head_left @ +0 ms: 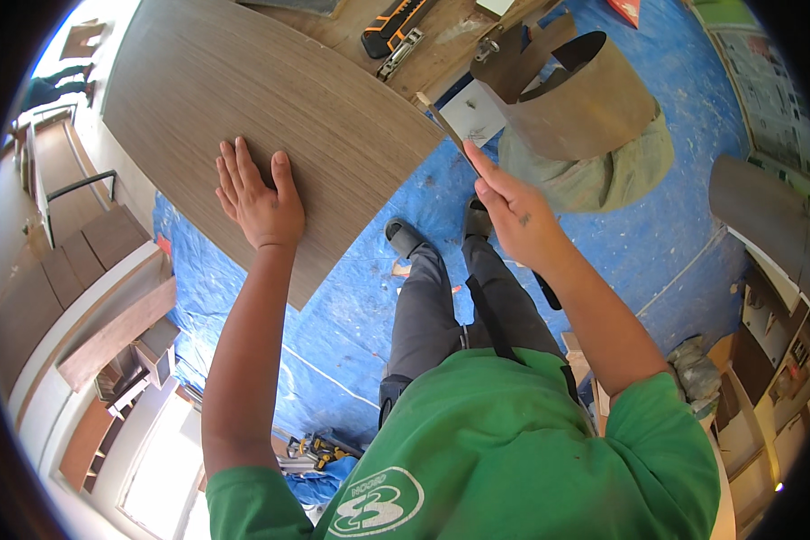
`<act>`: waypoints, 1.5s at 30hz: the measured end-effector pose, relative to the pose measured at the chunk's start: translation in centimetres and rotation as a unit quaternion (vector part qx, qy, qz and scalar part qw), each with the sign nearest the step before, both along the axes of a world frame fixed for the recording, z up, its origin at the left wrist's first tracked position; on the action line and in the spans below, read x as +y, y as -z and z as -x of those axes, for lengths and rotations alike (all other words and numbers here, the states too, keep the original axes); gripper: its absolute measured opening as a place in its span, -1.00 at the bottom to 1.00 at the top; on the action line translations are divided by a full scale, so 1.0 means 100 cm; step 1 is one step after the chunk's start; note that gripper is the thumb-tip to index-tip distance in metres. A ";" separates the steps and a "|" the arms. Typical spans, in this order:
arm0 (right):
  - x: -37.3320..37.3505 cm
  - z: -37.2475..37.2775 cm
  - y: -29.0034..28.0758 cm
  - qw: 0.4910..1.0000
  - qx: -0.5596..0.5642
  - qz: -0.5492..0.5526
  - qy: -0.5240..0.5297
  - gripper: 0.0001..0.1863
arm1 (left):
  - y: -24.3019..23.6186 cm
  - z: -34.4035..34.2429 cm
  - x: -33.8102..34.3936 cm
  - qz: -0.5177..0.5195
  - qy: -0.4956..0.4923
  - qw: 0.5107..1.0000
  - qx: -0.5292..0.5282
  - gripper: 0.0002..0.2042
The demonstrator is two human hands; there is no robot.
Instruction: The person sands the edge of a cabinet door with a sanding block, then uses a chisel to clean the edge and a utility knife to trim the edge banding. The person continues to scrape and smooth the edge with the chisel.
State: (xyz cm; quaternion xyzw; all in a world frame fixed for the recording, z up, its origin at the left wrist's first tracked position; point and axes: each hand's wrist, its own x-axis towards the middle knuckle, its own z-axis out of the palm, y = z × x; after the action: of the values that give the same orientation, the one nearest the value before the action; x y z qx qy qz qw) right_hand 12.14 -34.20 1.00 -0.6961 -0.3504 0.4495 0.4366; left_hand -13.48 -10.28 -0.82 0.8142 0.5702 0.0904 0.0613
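My left hand (256, 202) lies flat, fingers spread, on a large wood-grain board (198, 81) with a dark brown streaky face. Just right of the board's corner, my right hand (517, 207) grips a thin stick-like tool (443, 120) with a pale tip, its fingers mostly closed around it. Behind that hand, a curved brown sheet (585, 121) stands on a rumpled olive cloth bundle (630, 166). An orange-and-black utility knife (382, 29) and a metal hinge (398, 56) rest on the worn bench (454, 36) beyond the board.
Blue tarp (684, 225) covers the floor under my sandalled feet. Panels and offcuts (769, 360) crowd the right side; tools (324, 454) lie behind me at lower left. Furniture pieces (108, 342) line the left. Another person (54, 88) is at the far upper left.
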 end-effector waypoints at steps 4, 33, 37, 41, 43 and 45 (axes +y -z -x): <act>-0.009 -0.005 -0.008 1.000 0.010 -0.009 0.013 -0.46 | 0.003 0.004 0.000 -0.001 -0.003 1.000 0.000 -0.25; -0.016 -0.016 -0.027 0.994 0.099 0.033 -0.027 -0.47 | -0.004 0.001 -0.001 0.019 -0.011 0.999 0.034 -0.26; 0.001 -0.018 -0.045 0.974 0.145 0.163 -0.065 -0.47 | -0.002 0.001 0.001 0.014 0.001 1.000 0.027 -0.26; 0.009 -0.008 -0.009 0.987 0.119 0.104 -0.025 -0.47 | -0.002 -0.002 0.000 0.019 -0.001 1.000 0.025 -0.26; -0.004 -0.010 -0.003 0.991 0.105 0.081 -0.011 -0.47 | -0.002 -0.001 0.000 0.023 -0.001 0.999 0.026 -0.26; -0.018 -0.014 -0.016 0.992 0.108 0.067 -0.010 -0.47 | -0.004 0.003 0.000 0.021 -0.006 0.999 0.030 -0.26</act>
State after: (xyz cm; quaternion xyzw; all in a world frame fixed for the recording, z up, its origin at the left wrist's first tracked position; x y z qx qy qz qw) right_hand 13.56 -36.03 2.60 -0.6675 -0.2771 0.5486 0.4203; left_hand -13.76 -10.30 -0.45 0.8117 0.5784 0.0548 0.0605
